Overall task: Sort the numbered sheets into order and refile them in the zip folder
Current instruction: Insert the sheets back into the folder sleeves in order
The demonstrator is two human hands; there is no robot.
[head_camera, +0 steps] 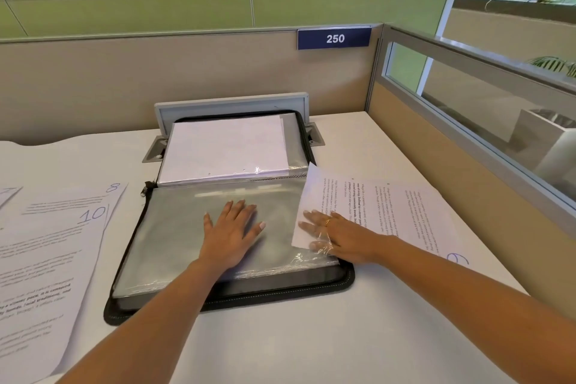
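The zip folder (344,282) lies open on the white counter (311,340), its black zipped edge running round both halves. The far half holds a stack of white pages (227,146) under clear plastic. The near half shows a grey clear sleeve (174,227) on top.

The left hand (232,232) rests flat on that sleeve near its middle, palm down, fingers straight and spread.

The right hand (336,235) lies at the folder's right edge, fingers stretched out and flat on the sheet marked 6 (402,212). A crinkled film of clear plastic covers its fingertips, so they seem to lie under the sleeve's open edge, though the exact layering is hard to tell. This sheet lies mostly on the counter to the right of the folder, turned sideways, with its left corner overlapping the folder's right side.

Well apart from both hands, left of the folder, the sheet marked 10 (46,256) lies over the sheet marked 8 (71,199). On the partition behind sits a blue sign (335,38) reading 250.
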